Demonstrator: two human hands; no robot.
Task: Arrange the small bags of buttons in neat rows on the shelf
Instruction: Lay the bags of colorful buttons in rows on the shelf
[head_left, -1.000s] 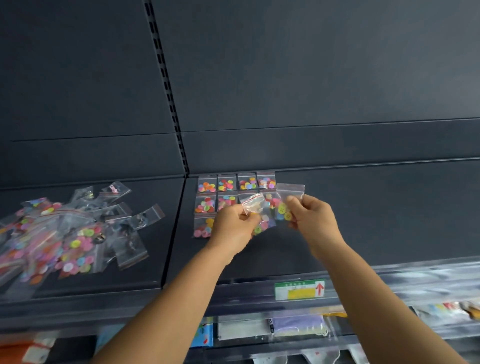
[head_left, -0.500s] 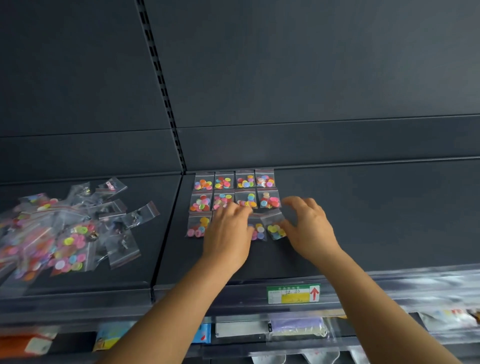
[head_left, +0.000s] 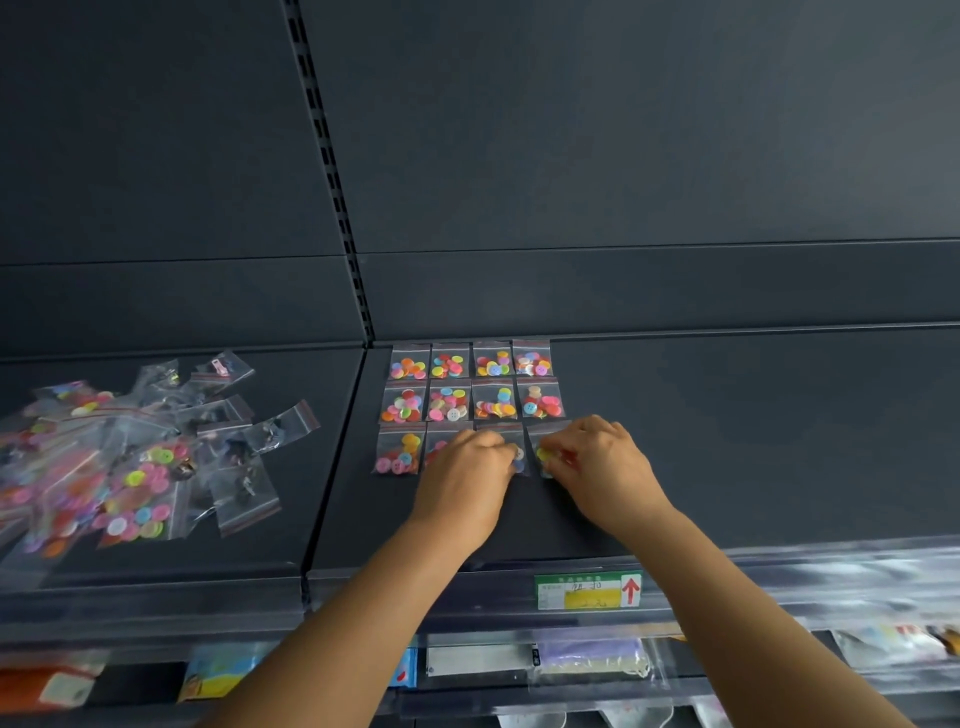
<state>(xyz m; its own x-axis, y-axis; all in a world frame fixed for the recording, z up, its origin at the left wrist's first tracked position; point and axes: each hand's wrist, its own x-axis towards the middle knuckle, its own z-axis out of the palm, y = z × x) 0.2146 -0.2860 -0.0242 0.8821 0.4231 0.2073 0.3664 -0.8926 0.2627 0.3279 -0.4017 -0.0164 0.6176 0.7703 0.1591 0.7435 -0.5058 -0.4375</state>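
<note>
Small clear bags of coloured buttons lie in a grid on the dark shelf (head_left: 753, 441). The back row (head_left: 470, 359) and the middle row (head_left: 471, 401) each have several bags side by side. In the front row, the leftmost bag (head_left: 397, 453) lies free. My left hand (head_left: 467, 480) covers the second bag and its fingertips pinch the third bag (head_left: 515, 451). My right hand (head_left: 605, 467) has its fingers closed on the fourth bag (head_left: 543, 451), at the row's right end. Both bags rest flat on the shelf.
A loose heap of button bags (head_left: 130, 467) lies on the left shelf section, past the upright seam (head_left: 340, 457). A green and yellow price label (head_left: 587, 591) sits on the shelf's front rail. Packaged goods (head_left: 587, 660) hang on the level below.
My hands came down from holding two bags in the air and set them onto the shelf as the third and fourth bags of the front row. My fingers now shift them in place.
</note>
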